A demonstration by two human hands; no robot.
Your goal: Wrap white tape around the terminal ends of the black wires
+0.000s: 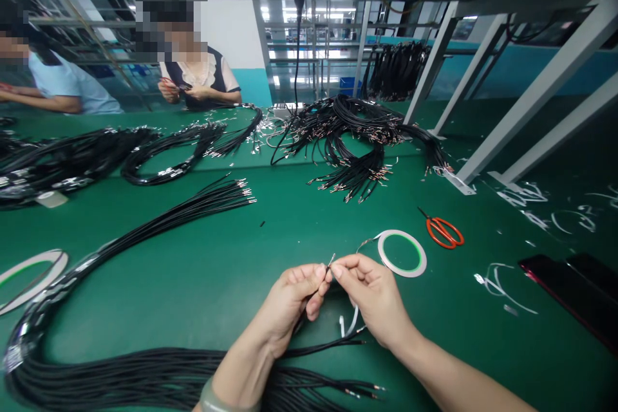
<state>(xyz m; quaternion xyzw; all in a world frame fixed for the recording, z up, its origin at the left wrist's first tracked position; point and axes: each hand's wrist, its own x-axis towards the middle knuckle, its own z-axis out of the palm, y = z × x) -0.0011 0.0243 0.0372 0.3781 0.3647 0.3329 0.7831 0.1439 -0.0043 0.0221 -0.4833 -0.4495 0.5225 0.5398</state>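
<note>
Wide open across the counter [193, 283] left of the left hand [297, 293], hemmed in by the curling cable bundle [33, 318]; blocked beyond by piled cables [347, 117]!

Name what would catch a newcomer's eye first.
Probably the bright orange-handled scissors, on the green tabletop right of a flat white-and-green ring. In the middle, a bare left hand pinches a thin black cable and a right hand meets it. A curved bundle of black cables sweeps round the lower left.
</note>
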